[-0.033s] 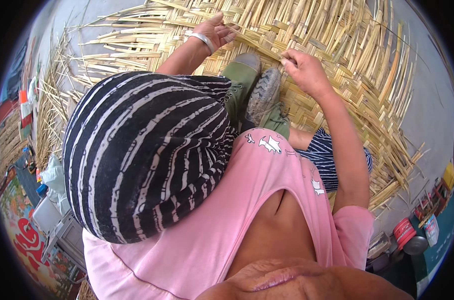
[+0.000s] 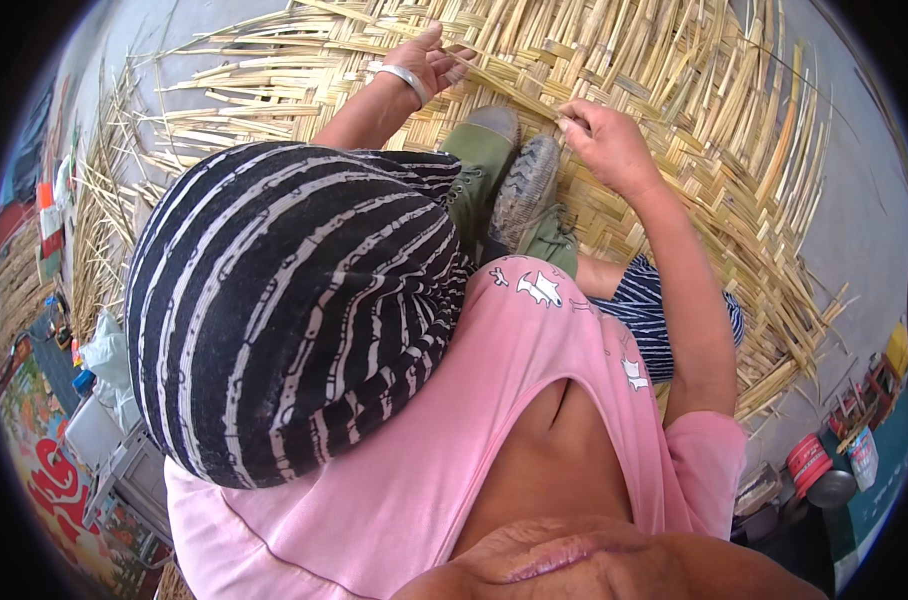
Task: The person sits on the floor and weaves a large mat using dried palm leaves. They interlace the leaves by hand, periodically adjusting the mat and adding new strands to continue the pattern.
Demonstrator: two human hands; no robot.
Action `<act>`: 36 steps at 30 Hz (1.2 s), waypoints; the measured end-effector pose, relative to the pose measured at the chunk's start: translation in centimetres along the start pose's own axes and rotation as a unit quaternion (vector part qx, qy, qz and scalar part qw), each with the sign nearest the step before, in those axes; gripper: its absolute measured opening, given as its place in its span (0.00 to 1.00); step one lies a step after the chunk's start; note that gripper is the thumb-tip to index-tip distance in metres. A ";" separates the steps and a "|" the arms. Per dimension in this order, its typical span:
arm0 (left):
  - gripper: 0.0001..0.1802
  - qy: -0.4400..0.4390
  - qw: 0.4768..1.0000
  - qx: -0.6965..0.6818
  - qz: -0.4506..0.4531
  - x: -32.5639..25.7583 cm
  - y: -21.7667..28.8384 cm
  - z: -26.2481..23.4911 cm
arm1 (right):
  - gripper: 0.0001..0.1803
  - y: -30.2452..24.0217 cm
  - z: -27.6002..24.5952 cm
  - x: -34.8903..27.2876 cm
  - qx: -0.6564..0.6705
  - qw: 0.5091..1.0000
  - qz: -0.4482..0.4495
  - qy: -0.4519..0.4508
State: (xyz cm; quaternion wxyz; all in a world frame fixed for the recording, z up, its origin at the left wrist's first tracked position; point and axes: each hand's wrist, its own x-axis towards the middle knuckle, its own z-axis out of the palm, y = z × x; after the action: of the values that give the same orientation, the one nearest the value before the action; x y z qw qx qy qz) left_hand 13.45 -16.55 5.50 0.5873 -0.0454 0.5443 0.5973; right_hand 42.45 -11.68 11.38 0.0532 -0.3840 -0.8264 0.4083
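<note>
Between left hand (image 2: 432, 66) and right hand (image 2: 611, 148): one pale flat strip (image 2: 514, 92), near end pinched by right thumb and forefinger, length passing at the left fingers, loosely parted, contact unclear. Virtually unchanged since the preceding picture; handling no further along. Beneath: woven mat (image 2: 699, 185). Nearer: green shoes (image 2: 481, 160).

Right hand (image 2: 606, 142): pinches a long yellow strip (image 2: 517, 93)
Left hand (image 2: 429, 66): thumb and fingers apart, by the strip
Mat (image 2: 714, 170): woven, long ends sticking out
Green shoes (image 2: 482, 160): side by side, over the mat
</note>
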 end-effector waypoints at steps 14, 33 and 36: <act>0.11 -0.215 0.975 0.026 -0.039 2.4 1.8 -1.7 | 0.15 2.4 0.7 0.8 -0.044 0.995 0.064 0.069; 0.11 -0.094 0.986 0.102 0.092 -4.7 0.5 3.1 | 0.15 3.2 -1.2 8.1 -0.200 0.954 0.174 0.140; 0.11 -0.089 0.987 0.098 0.091 -4.1 0.3 3.6 | 0.15 4.2 -1.4 9.8 -0.215 0.944 0.183 0.172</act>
State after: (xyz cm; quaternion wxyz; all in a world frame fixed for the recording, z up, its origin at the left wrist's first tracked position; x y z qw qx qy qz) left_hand 16.63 -16.64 9.98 0.5782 0.1150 0.5475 0.5938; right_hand 38.66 -2.55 7.06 0.0350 -0.5948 -0.7886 0.1517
